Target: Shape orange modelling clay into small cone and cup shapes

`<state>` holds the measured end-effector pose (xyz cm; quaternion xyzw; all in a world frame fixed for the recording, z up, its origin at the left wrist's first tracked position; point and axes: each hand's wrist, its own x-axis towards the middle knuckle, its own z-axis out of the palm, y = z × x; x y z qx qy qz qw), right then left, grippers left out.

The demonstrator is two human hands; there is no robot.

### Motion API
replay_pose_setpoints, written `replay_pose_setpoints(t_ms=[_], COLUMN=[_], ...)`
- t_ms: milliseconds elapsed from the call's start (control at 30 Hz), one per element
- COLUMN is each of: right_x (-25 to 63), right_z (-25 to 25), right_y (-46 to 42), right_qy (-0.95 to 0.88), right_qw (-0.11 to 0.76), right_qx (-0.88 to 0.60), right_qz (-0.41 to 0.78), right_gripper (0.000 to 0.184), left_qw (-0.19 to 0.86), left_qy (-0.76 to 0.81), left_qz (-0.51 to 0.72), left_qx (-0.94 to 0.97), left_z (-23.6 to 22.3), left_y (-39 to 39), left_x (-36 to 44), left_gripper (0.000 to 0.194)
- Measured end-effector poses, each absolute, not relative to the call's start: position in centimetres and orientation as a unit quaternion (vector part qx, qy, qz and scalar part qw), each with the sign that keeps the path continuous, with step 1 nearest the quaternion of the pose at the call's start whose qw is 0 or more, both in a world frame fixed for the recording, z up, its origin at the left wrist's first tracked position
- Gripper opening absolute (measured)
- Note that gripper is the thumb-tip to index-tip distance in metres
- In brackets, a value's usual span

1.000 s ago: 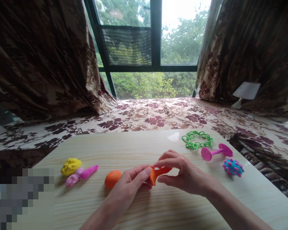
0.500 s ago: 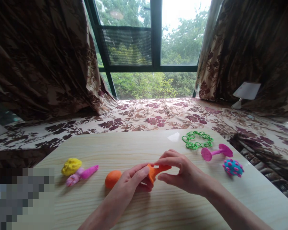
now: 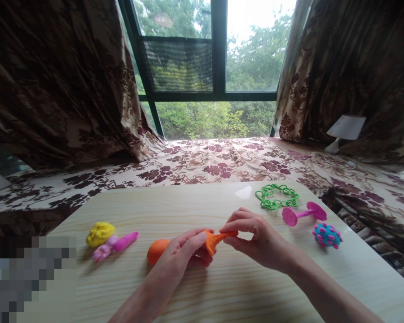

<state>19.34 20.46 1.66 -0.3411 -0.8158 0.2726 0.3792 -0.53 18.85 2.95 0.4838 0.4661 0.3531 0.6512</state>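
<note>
Between my two hands, just above the table, is a piece of orange modelling clay (image 3: 212, 242), flared at one end and drawn out into a thin stem. My left hand (image 3: 183, 251) grips the flared end, thumb on top and fingers beneath. With thumb and fingertips, my right hand (image 3: 252, 233) pinches the tip of the stem. A smooth orange clay ball (image 3: 157, 251) rests on the table beside my left hand, which partly covers its right side.
On the wooden table (image 3: 148, 202), yellow clay (image 3: 100, 234) and a pink clay piece (image 3: 125, 242) lie left. To the right are a green clay chain (image 3: 272, 205), a pink dumbbell shape (image 3: 302, 214) and a blue ball with pink dots (image 3: 327, 236). A lamp (image 3: 346, 128) stands beyond.
My right hand has closed from a looser hold to a pinch on the stem's tip. The stem looks thinner and straighter now. My left hand has barely moved.
</note>
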Motion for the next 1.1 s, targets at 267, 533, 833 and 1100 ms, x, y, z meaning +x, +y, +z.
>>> replay_pose_setpoints(t_ms=[267,533,833,1100], right_x=[19.1,17.7,15.1,18.6], right_z=[2.7,1.5,-0.1,-1.5], right_y=[20.1,20.3,20.8,21.2], right_qy=[-0.758,-0.808,-0.834,-0.797], right_qw=[0.403,0.369,0.333,0.329], right_qx=[-0.351,-0.384,-0.397,-0.469], right_qz=[0.375,0.25,0.19,0.191], right_gripper=[0.016,0.009,0.028,0.031], left_qw=[0.627,0.237,0.248,0.336], left_qy=[0.455,0.64,0.632,0.542], left_qz=[0.377,0.404,0.358,0.416], left_qx=[0.507,0.61,0.641,0.648], left_z=[3.0,2.4,2.0,6.6], left_y=[18.5,19.9,18.5,18.7], left_x=[-0.1,-7.0,-7.3,-1.4], left_gripper=[0.041,0.038,0.032,0.041])
